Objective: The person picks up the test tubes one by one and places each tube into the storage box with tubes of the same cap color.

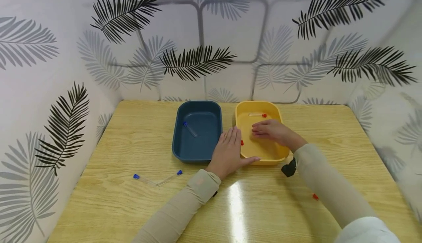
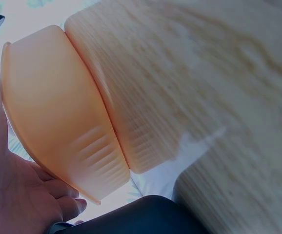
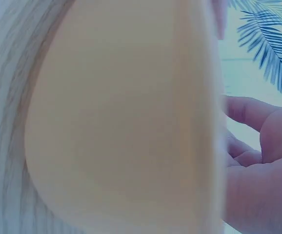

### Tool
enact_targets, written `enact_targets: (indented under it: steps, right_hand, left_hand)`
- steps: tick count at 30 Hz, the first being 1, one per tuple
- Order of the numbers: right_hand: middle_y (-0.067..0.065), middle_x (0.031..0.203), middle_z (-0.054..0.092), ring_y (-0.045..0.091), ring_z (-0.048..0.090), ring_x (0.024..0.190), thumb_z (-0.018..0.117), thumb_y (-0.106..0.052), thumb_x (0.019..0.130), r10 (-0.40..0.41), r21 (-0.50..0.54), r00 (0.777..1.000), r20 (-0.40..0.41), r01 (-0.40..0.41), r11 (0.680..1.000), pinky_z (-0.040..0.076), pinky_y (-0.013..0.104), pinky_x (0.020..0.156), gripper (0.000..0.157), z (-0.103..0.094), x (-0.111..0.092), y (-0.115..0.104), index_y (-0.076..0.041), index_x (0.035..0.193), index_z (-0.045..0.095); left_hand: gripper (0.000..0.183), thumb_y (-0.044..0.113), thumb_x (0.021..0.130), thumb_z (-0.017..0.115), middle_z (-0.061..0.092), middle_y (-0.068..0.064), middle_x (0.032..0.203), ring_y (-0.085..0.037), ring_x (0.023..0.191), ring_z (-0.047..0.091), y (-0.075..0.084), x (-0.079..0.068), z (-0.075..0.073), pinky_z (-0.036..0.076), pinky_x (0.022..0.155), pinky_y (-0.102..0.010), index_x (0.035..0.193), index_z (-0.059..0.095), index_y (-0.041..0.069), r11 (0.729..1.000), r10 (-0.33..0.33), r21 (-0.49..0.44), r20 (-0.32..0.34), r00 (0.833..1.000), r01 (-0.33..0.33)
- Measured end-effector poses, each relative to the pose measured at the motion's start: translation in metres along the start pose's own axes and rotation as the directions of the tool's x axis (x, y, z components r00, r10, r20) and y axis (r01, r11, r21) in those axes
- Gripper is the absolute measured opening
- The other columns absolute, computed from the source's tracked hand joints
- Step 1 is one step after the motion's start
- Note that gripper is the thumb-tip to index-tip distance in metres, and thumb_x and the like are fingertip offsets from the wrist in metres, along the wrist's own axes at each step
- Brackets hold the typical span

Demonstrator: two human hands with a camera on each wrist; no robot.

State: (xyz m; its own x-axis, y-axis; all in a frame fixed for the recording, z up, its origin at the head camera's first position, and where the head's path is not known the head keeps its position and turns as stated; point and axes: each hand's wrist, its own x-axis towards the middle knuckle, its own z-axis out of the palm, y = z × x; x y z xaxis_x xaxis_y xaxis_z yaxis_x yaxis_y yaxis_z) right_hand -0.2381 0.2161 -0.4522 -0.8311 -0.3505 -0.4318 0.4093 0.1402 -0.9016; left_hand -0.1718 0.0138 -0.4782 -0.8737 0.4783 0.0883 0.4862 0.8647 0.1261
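Observation:
In the head view my left hand lies over the near left rim of a yellow bin, fingers straight and thumb spread along its front edge. The left wrist view shows this palm beside the bin's outer wall. My right hand is over the inside of the same bin, its fingers pointing left and slightly bent; I see nothing between them. A clear tube with a red cap lies at the bin's far end. Another red cap shows next to my left fingers, the rest hidden.
Left of the yellow bin stands a dark blue bin holding a blue-capped tube. Two more blue-capped tubes lie on the wooden table, one at left, one at right. A red cap shows beside my right sleeve.

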Motion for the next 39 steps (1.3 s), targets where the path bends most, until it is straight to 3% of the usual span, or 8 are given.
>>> enact_targets:
  steps: [6,16,24,30,32,39]
  right_hand:
    - [0.029,0.126,0.041,0.037,0.044,0.113,0.048,-0.013,0.092,-0.02,-0.029,1.0,-0.019,0.02,0.999,0.034,0.043,0.093,0.046,-0.009,-0.022,-0.005,0.012,0.129,0.034]
    - [0.012,0.112,0.056,0.022,0.058,0.099,0.05,-0.013,0.091,-0.066,-0.02,0.997,-0.029,0.065,0.998,0.036,0.042,0.091,0.048,-0.034,-0.06,-0.004,0.012,0.129,0.034]
    - [0.013,0.113,0.056,0.026,0.055,0.104,0.049,-0.016,0.091,-0.121,-0.04,0.992,-0.027,0.12,0.992,0.041,0.038,0.087,0.051,-0.057,-0.095,0.006,0.015,0.127,0.031]
    - [-0.001,0.106,0.06,0.018,0.058,0.098,0.051,-0.018,0.091,-0.107,-0.139,0.993,-0.051,0.099,0.985,0.046,0.033,0.082,0.044,-0.072,-0.123,0.024,0.01,0.124,0.04]
    - [-0.001,0.108,0.059,0.019,0.057,0.099,0.051,-0.019,0.091,-0.094,-0.174,0.994,-0.049,0.084,0.981,0.046,0.034,0.082,0.044,-0.076,-0.132,0.032,0.009,0.123,0.041]
    - [0.018,0.123,0.048,0.026,0.052,0.106,0.047,-0.022,0.093,-0.023,-0.259,1.0,-0.001,0.022,0.966,0.045,0.036,0.084,0.05,-0.087,-0.16,0.062,0.011,0.128,0.036]
  left_hand:
    - [0.112,0.085,0.065,0.016,0.014,-0.011,0.146,-0.021,0.133,0.009,0.001,-0.001,-0.003,0.01,0.106,-0.04,0.141,0.015,0.003,1.0,-0.002,-0.009,0.006,1.0,0.002]
    - [0.112,0.085,0.066,0.016,0.016,-0.012,0.145,-0.022,0.133,0.012,0.001,-0.001,-0.001,0.01,0.106,-0.039,0.141,0.017,0.002,1.0,0.005,-0.005,-0.023,1.0,-0.005]
    - [0.112,0.085,0.065,0.016,0.016,-0.012,0.145,-0.022,0.133,0.011,0.001,-0.002,-0.001,0.01,0.106,-0.039,0.141,0.016,0.002,1.0,0.01,-0.006,-0.032,0.999,-0.01]
    - [0.111,0.084,0.067,0.016,0.017,-0.013,0.145,-0.023,0.133,0.013,0.001,-0.002,-0.001,0.01,0.106,-0.04,0.141,0.016,0.001,1.0,0.02,-0.002,-0.033,0.999,-0.02]
    - [0.111,0.084,0.067,0.016,0.017,-0.013,0.145,-0.023,0.133,0.013,0.001,-0.003,-0.002,0.011,0.106,-0.04,0.14,0.017,0.001,1.0,0.023,-0.001,-0.036,0.999,-0.023]
    - [0.111,0.084,0.067,0.015,0.016,-0.013,0.145,-0.022,0.133,0.011,0.001,-0.002,-0.001,0.01,0.106,-0.04,0.141,0.016,0.001,1.0,0.019,-0.003,-0.026,0.999,-0.019]
